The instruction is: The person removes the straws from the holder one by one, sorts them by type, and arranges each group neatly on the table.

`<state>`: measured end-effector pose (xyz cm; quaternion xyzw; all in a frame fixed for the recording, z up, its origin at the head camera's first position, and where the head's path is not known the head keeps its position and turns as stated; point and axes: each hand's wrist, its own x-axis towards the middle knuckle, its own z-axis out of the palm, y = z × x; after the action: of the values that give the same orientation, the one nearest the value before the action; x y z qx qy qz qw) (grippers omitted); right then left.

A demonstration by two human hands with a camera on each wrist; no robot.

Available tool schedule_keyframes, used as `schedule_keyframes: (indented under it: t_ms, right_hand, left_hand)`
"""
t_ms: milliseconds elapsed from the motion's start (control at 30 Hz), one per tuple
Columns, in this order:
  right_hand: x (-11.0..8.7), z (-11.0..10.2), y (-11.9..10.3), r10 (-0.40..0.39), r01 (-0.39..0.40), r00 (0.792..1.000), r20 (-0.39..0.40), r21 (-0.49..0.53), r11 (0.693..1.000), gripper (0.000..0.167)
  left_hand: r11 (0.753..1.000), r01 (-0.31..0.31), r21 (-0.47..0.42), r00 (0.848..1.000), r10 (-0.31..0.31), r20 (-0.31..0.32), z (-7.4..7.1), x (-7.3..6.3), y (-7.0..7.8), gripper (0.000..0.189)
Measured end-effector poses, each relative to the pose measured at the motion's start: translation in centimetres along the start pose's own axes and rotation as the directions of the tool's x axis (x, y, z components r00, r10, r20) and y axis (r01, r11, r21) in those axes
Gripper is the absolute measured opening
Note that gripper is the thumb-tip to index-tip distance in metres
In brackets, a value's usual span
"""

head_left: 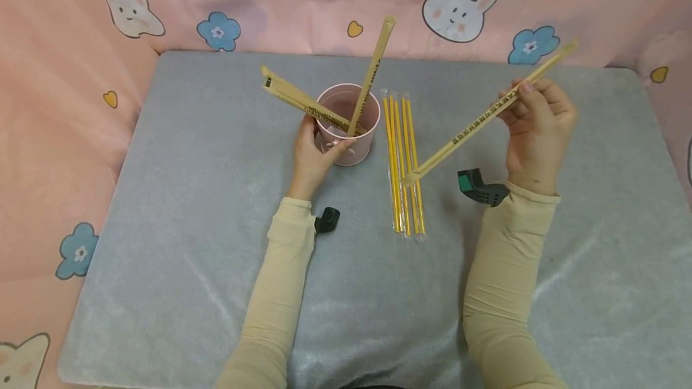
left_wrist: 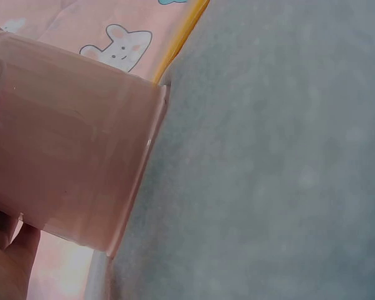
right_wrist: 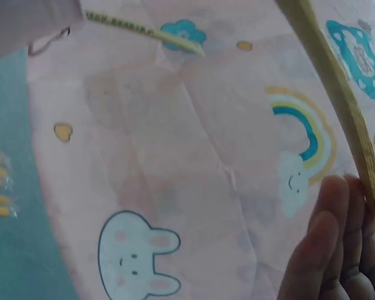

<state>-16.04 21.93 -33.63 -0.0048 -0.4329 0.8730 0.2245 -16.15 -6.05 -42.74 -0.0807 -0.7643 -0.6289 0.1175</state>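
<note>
My left hand grips a small pink bucket from its left, thumb across the front by a little bow and fingers round the side. Several long thin sticks in printed tan paper sleeves lean out of the bucket to the left. Another paper-sleeved stick leans out to the upper right. Raised above the table on the right, my right hand pinches one more paper-sleeved stick near its upper end. Its lower end overlaps the yellow straws in the head view. The left wrist view shows the bucket's wall up close.
Several yellow straws in clear wrappers lie side by side, right of the bucket. A grey cloth covers the table. Behind it hangs a pink curtain with rabbits and flowers. A dark wrist camera juts from each sleeve.
</note>
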Motion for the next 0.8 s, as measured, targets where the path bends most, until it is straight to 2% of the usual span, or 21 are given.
schedule_keyframes:
  t_ms: [167,300,433,533,700,800]
  right_hand:
    - [0.0,-0.2,-0.4,0.064,-0.061,0.998,0.025,-0.097,0.993,0.013]
    - [-0.1,-0.4,-0.2,0.118,-0.093,0.987,0.106,-0.213,0.973,0.012]
    - [-0.4,-1.1,0.0,0.197,-0.120,0.964,0.178,-0.368,0.922,0.012]
    - [-0.6,-1.8,0.4,0.249,-0.141,0.948,0.199,-0.439,0.887,0.011]
    - [-0.7,-2.3,1.1,0.299,-0.152,0.930,0.213,-0.518,0.842,0.012]
    - [-0.6,-2.4,1.7,0.306,-0.142,0.926,0.223,-0.544,0.827,0.012]
  left_hand:
    - [1.000,0.000,0.008,1.000,0.000,0.000,-0.1,0.0,0.1,0.071]
    - [1.000,0.004,0.008,1.000,-0.004,0.008,-0.1,0.0,0.1,0.072]
    - [1.000,0.007,-0.001,1.000,-0.007,0.017,0.0,-0.1,0.1,0.072]
    - [1.000,0.009,-0.002,1.000,-0.009,0.021,0.0,-0.1,0.1,0.072]
    - [1.000,0.018,-0.016,1.000,-0.018,0.010,0.0,-0.1,0.1,0.073]
    - [1.000,0.014,-0.014,1.000,-0.014,0.006,0.0,-0.1,0.1,0.073]
